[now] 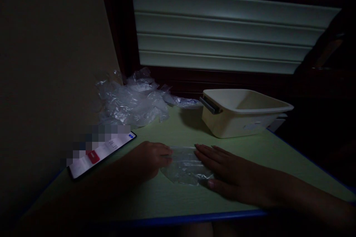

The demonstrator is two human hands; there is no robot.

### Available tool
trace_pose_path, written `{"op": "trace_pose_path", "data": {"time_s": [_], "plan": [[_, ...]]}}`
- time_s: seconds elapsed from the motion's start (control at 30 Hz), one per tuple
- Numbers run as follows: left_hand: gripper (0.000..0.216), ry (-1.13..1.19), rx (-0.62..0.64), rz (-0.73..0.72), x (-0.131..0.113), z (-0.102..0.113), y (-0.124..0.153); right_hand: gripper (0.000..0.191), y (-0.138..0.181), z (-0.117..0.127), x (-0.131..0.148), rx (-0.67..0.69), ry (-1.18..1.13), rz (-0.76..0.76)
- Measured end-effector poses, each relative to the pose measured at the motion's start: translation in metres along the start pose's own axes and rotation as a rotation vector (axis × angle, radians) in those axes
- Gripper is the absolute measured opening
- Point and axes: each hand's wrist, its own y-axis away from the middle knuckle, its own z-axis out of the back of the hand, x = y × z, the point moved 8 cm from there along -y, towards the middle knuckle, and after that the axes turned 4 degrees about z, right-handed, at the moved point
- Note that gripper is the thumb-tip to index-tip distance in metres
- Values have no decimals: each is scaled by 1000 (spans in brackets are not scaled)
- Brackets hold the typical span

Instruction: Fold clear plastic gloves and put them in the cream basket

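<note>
A clear plastic bag (185, 166) lies flat on the table between my two hands, its film creased. My left hand (154, 157) has its fingers curled together at the bag's left edge, gripping it there. On the other side, my right hand (230, 172) rests with fingers stretched out, the fingertips on the bag's right part and the thumb near its lower right corner. Farther back on the left is a loose heap of crumpled clear plastic bags (133, 100).
A cream plastic bin (236, 122) with a dark grey handle stands at the back right of the green table (178, 203), which has a blue edge. A lit phone (111, 148) lies at left beside the wall. Behind the table is a louvred panel (222, 37).
</note>
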Motion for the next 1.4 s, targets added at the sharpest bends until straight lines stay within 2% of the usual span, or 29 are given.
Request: {"op": "trace_pose_path", "data": {"time_s": [0.1, 0.23, 0.37, 0.47, 0.53, 0.6, 0.7, 0.8, 0.9, 0.97, 1.03, 1.13, 1.27, 1.4], "plan": [[39, 6, -41, -32, -3, 0, 1, 67, 7, -6, -8, -63, -13, 13], [40, 3, -17, -16, -3, -1, 1, 67, 8, -9, -8, -83, -39, 32], [41, 3, -9, 2, -2, 1, 1, 57, 12, 1, -16, -102, -226, -1], [42, 0, -10, 7, -1, 0, 1, 49, 14, 16, -38, -236, -436, -109], [41, -7, -18, 11, 0, 0, 1, 46, 11, 24, -50, -339, -477, -153], [39, -22, -25, 7, -1, 0, 2, 41, 2, 29, -56, -389, -448, -171], [33, -43, -23, 2, -2, 0, 2, 31, -22, 27, -52, -340, -365, -151], [32, -69, -20, 20, -2, 0, 3, 14, -43, 28, -48, -301, -278, -153], [34, -57, -24, 35, -2, 3, 3, 4, -51, 28, -47, -307, -265, -147], [33, -14, -80, 62, -1, 11, 1, 5, -50, 29, -47, -348, -269, -124], [32, 55, -193, 147, 4, 22, 0, 6, -45, 30, -49, -416, -306, -107], [35, 192, -341, 377, 22, 29, 3, 9, -38, 31, -53, -485, -343, -96], [56, 390, -278, 644, 47, 6, 10, 9, -35, 36, -53, -511, -272, -81], [53, 493, -200, 757, 59, -7, 13, 8, -34, 42, -46, -551, -258, -7]]}}
